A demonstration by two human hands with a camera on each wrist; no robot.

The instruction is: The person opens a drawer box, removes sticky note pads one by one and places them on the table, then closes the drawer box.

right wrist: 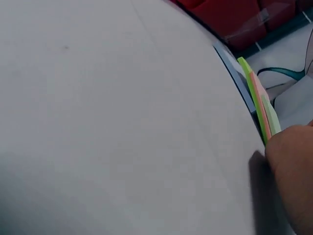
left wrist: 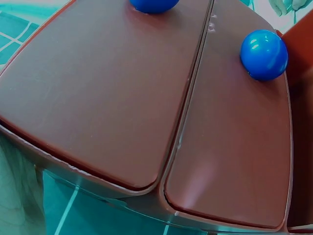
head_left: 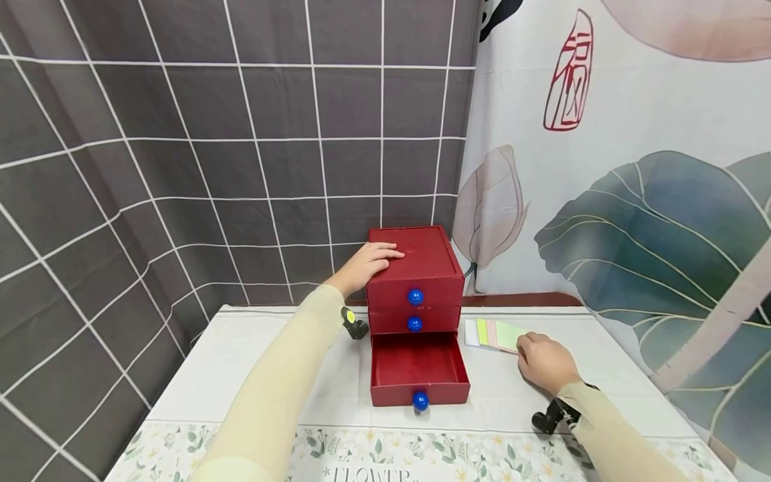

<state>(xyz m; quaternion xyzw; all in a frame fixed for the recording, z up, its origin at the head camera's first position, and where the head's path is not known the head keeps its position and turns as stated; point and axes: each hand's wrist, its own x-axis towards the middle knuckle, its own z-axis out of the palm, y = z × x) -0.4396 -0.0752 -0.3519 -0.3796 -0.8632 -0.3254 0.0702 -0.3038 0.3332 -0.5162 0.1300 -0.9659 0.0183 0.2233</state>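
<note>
A small red drawer cabinet [head_left: 415,254] with blue knobs stands on the table, its bottom drawer [head_left: 419,365] pulled out with nothing inside. My left hand [head_left: 364,264] rests on the left side of the cabinet's top, fingers extended. Two closed drawer fronts [left wrist: 230,147] fill the left wrist view; that hand is out of its frame. To the right of the cabinet lie fanned pads of sticky notes [head_left: 507,335] in pale blue, yellow-green, pink and light green. My right hand [head_left: 547,363] pinches their right end with curled fingers. In the right wrist view, the hand [right wrist: 293,171] partly hides the sticky notes [right wrist: 259,103].
A white cloth with a floral front border [head_left: 337,442] covers the table. Behind hang a dark grey gridded curtain [head_left: 271,167] and, on the right, a white curtain [head_left: 506,120] with leaf prints. The open drawer juts toward the front edge.
</note>
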